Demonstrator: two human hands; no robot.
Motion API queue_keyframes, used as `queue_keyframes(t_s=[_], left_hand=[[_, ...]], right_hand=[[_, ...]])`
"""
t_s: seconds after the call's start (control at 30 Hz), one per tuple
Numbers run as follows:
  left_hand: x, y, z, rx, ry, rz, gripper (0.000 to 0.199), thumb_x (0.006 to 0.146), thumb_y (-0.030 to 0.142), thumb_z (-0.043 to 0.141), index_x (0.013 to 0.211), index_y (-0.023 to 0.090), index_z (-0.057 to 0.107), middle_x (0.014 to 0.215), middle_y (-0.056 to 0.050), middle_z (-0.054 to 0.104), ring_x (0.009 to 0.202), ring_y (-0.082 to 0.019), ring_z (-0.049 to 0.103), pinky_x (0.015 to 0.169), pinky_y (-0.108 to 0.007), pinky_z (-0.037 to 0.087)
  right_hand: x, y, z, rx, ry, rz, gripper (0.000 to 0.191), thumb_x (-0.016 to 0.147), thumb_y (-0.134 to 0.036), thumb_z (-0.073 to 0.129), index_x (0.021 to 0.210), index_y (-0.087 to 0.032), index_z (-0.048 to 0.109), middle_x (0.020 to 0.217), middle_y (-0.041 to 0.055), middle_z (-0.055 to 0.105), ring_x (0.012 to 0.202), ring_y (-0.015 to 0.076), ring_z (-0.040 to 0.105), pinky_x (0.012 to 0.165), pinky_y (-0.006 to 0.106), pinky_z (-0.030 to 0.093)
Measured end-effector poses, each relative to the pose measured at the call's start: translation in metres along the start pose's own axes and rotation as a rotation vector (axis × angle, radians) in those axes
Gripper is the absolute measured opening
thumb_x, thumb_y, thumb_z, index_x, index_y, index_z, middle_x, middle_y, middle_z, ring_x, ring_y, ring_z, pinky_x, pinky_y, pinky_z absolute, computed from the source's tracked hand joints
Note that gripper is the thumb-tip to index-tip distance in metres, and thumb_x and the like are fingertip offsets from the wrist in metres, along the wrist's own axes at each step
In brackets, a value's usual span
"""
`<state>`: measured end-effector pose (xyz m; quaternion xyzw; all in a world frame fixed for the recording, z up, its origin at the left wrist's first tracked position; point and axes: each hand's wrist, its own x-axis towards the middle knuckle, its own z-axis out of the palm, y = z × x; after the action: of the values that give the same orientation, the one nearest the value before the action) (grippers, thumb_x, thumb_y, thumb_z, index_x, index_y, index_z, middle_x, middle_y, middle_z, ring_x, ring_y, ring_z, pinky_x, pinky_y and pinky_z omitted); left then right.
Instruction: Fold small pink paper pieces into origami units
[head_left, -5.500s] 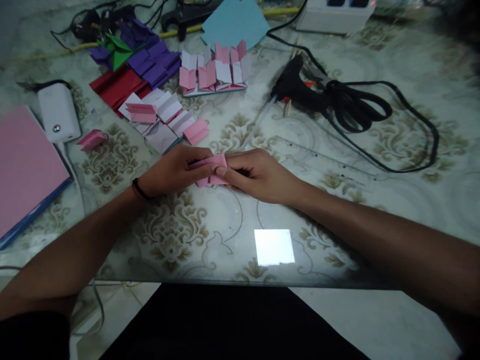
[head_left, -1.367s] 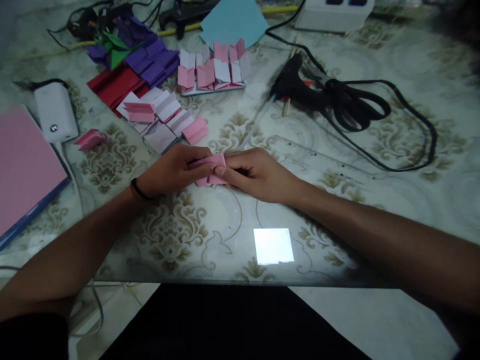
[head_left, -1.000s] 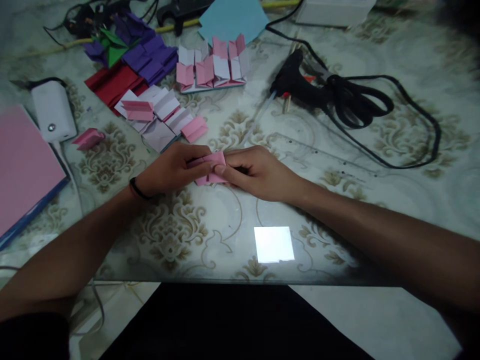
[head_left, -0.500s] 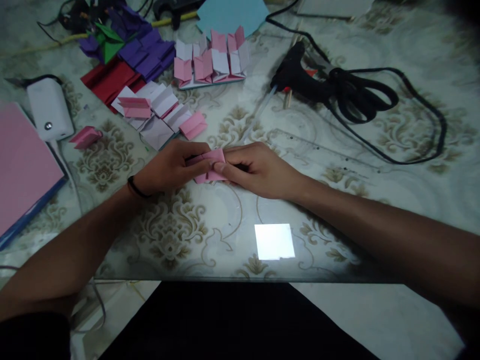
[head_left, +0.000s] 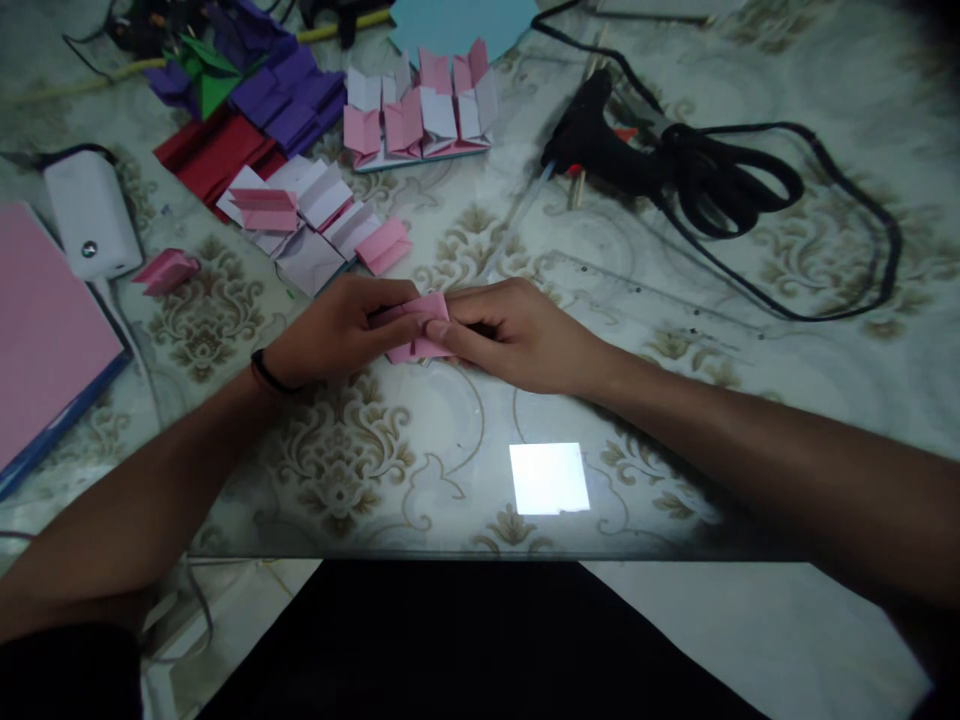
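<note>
A small piece of folded pink paper [head_left: 411,343] is pinched between my two hands over the middle of the table. My left hand [head_left: 349,325] grips its left part, thumb on top and fingers curled behind. On its right edge, my right hand [head_left: 514,335] presses with the thumb, the other fingers tucked beneath and partly hidden. Just beyond my left hand lies a cluster of white and pink folded papers [head_left: 311,262], with one pink folded piece [head_left: 384,246] at its right end. A separate pink folded piece [head_left: 166,272] rests farther left.
A black glue gun [head_left: 600,140] with a coiled cord lies at the back right, near a clear ruler [head_left: 637,290]. Purple [head_left: 289,100] and red folded papers [head_left: 217,155] sit at the back left. A white power bank [head_left: 91,215] and pink sheets [head_left: 52,330] are at the left.
Both hands keep the same grip on the folded pink paper, with hardly any movement. The whole view has shifted slightly.
</note>
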<state>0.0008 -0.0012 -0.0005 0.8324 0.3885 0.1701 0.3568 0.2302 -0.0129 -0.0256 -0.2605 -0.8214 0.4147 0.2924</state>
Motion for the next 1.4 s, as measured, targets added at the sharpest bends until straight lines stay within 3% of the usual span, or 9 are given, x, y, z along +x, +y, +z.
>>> queue_keyframes(t_s=[0.5,1.0,1.4], left_hand=[[0.0002,0.0016,0.0006,0.018,0.004,-0.022,0.038,0.096,0.042,0.061,0.071,0.014,0.062,0.058,0.005,0.039,0.059,-0.009,0.036,0.057,-0.025,0.029],[0.0010,-0.0020,0.0010,0.019,0.011,0.063,0.040,0.099,0.040,0.060,0.068,0.016,0.053,0.059,0.007,0.034,0.056,-0.007,0.032,0.055,-0.023,0.027],[0.0007,-0.0021,0.0003,0.032,0.000,0.038,0.039,0.099,0.043,0.060,0.072,0.015,0.063,0.058,0.006,0.041,0.056,-0.008,0.038,0.055,-0.024,0.029]], right_hand=[[-0.0011,-0.0004,-0.0004,-0.016,-0.003,0.022,0.058,0.109,-0.059,0.047,0.069,-0.018,0.051,0.067,-0.0021,0.048,0.064,0.0100,0.044,0.062,0.026,0.034],[-0.0015,0.0007,0.0000,-0.023,0.017,-0.007,0.054,0.109,-0.053,0.051,0.070,-0.016,0.053,0.065,-0.0035,0.047,0.062,0.0080,0.044,0.060,0.022,0.035],[-0.0019,0.0014,0.0000,-0.019,0.012,0.005,0.055,0.109,-0.054,0.052,0.069,-0.016,0.053,0.066,-0.0030,0.048,0.063,0.0081,0.045,0.061,0.023,0.034]])
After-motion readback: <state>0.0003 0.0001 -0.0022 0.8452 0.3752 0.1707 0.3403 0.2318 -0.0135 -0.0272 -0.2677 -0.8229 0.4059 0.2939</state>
